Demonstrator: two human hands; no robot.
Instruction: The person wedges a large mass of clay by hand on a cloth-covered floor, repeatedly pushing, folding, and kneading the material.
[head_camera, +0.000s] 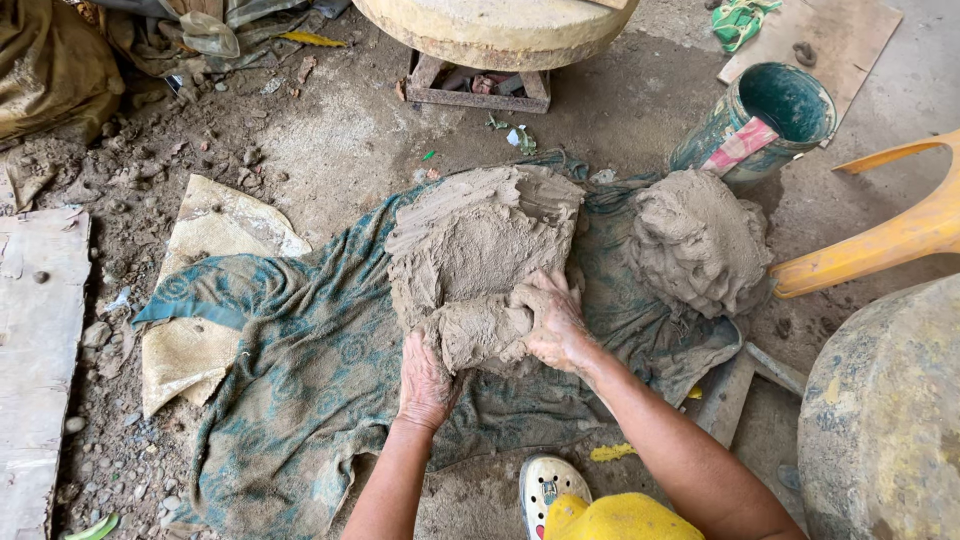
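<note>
A big slab of grey wet clay (478, 238) lies on a teal patterned cloth (300, 370) spread over the dirt floor. My left hand (425, 385) presses against the near edge of a lump (482, 333) pulled from that slab. My right hand (553, 322) wraps over the same lump from the right, fingers curled into it. Both hands are coated in clay. A second, rounded mound of clay (698, 243) sits on the cloth's right side.
A green bucket (770, 120) lies tilted behind the mound. A yellow plastic stool leg (880, 240) and a large stone (885, 420) are at the right. A round stone slab (495, 30) rests on a wooden frame at top. My white shoe (545, 485) is near the bottom edge.
</note>
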